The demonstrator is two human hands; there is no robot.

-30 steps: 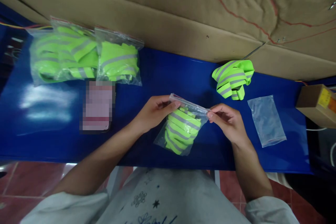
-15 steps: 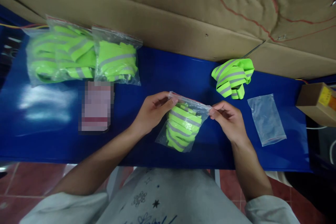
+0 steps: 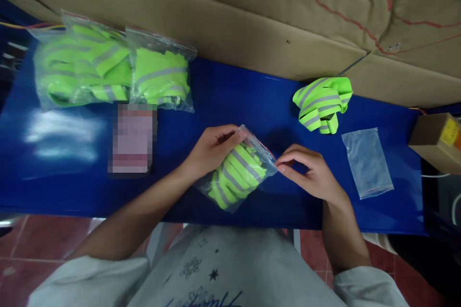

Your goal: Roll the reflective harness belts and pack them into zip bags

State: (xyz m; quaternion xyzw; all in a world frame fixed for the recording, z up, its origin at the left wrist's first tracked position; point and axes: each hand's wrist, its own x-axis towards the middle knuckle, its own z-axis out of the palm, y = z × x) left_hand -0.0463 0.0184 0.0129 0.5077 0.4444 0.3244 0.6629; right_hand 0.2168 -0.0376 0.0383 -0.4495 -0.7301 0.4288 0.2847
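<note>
A clear zip bag (image 3: pixel 260 147) with a red line along its top hangs tilted over the blue table, its right top corner lower than the left. Folded inside it is a neon-green reflective strap (image 3: pixel 234 177) with grey stripes. My left hand (image 3: pixel 218 151) grips the bag's upper left corner between thumb and fingers. At the opposite corner, the thumb and index fingertip of my right hand (image 3: pixel 309 172) are pinched on the bag's edge. Another green strap (image 3: pixel 322 103), loosely bundled and unbagged, lies beyond my right hand. Right of that hand is a flat, unfilled zip bag (image 3: pixel 368 163).
Filled bags of green straps (image 3: pixel 162 74) lie together at the back left of the blue table (image 3: pixel 230 91). A blurred-out phone-shaped item (image 3: pixel 132 139) lies in front of them. A cardboard box (image 3: pixel 434 141) is at the right end. Brown covered panels (image 3: pixel 223 14) border the back.
The held bag has tilted, its right corner swinging down and left. My right hand has moved slightly left and down with it. My left hand has stayed nearly in place.
</note>
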